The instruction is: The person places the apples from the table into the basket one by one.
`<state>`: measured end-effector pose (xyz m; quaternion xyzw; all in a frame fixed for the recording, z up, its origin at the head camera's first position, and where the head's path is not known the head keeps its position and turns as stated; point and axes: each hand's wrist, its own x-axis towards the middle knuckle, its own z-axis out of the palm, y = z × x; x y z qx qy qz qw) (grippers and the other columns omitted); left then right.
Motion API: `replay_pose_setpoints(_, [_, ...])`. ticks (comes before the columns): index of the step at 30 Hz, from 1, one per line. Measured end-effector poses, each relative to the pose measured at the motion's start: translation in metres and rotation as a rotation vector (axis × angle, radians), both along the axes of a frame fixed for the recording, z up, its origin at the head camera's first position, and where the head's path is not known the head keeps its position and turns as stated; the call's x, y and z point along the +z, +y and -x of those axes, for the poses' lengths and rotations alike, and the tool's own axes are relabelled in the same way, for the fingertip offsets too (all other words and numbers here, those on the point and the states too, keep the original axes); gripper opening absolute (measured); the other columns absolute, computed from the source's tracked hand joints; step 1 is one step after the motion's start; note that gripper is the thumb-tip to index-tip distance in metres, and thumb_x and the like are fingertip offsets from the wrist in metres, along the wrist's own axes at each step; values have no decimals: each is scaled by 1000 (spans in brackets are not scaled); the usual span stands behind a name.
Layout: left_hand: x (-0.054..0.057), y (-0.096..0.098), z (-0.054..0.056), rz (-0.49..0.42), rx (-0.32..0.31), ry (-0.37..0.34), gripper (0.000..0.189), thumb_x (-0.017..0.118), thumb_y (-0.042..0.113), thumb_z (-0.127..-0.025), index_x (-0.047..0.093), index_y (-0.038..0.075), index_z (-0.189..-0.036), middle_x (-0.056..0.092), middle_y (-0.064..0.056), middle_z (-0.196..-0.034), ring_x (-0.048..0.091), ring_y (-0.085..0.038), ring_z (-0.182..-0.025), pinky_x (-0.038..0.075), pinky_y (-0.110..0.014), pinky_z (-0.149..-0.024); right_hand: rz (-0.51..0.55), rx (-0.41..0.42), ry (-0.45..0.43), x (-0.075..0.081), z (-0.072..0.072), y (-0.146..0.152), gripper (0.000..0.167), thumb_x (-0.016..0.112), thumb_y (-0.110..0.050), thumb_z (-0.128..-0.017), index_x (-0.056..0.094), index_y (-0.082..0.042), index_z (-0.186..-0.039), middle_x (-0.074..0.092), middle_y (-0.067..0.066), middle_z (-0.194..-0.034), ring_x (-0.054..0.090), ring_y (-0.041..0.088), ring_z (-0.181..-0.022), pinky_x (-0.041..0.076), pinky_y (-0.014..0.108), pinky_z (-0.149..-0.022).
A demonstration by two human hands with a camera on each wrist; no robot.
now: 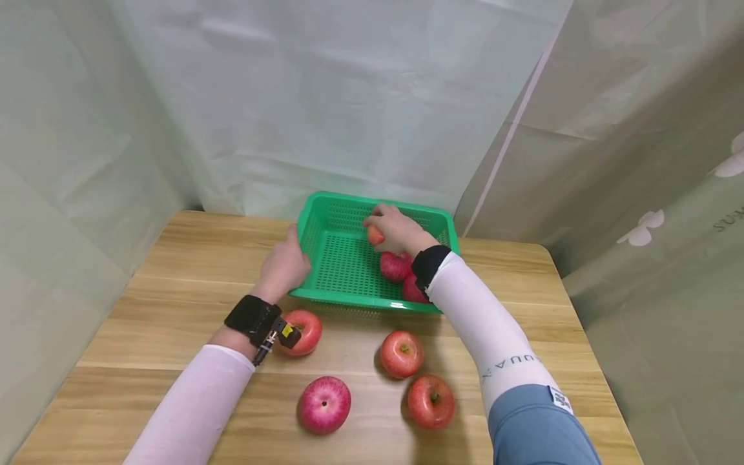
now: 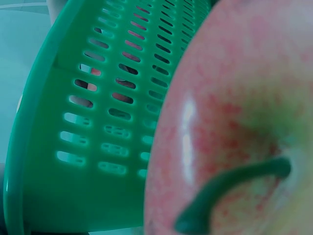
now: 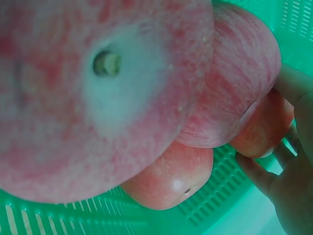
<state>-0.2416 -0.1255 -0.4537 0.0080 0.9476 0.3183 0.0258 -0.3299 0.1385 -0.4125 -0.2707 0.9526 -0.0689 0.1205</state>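
A green plastic basket [image 1: 343, 265] stands at the back of the wooden table. My left hand [image 1: 283, 263] grips its left end at the rim. Inside the basket, my right hand [image 1: 395, 230] holds a red-orange apple [image 1: 374, 235], with fingers and thumb around it in the right wrist view [image 3: 266, 127]. Under and beside that hand lie a striped pink-red apple [image 1: 395, 265] and another red apple [image 1: 414, 289], partly hidden by the wrist. The right wrist view also shows a smaller apple [image 3: 171, 176] low in the basket.
Outside the basket, on the table [image 1: 174, 310], lie a red apple [image 1: 305, 332] partly behind my left wrist, a pink apple [image 1: 324, 405], and two red apples [image 1: 402, 354] [image 1: 431, 402] in front of the basket. Pale sheeting [image 1: 349, 97] hangs behind and at both sides.
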Motion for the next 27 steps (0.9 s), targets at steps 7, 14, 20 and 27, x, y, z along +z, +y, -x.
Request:
replay_pose_setpoints(7, [1,-1,-1,7,1,0,73,47,6,-102,13,-9,-165,64,-34,-106,67,-38,-79,51,-45,-58,-26,37,-4,0,1,0,65,79,-20,-97,55,-23,-158,39,8,-162,43,27,-141,54,39,-86])
replay_pose_setpoints(14, [0,-1,-1,9,2,-2,74,48,7,-102,12,-9,-165,64,-33,-106,66,-38,-80,51,-45,-59,-79,108,54,1,-1,-3,61,81,-23,-96,61,-20,-154,48,9,-161,37,32,-151,43,50,-112])
replay_pose_setpoints(20, [1,-1,-1,7,-1,3,73,48,7,-102,14,-9,-164,64,-34,-108,66,-39,-82,50,-45,-59,-68,81,38,-1,-1,-3,56,77,-22,-98,62,-20,-152,49,10,-158,39,34,-147,43,51,-110])
replay_pose_setpoints(27, [0,0,-2,5,2,-9,73,48,7,-103,13,-8,-165,64,-32,-106,66,-38,-79,50,-44,-58,-121,98,103,-5,-4,-7,53,73,-25,-100,64,-22,-152,50,13,-152,42,35,-141,43,58,-109])
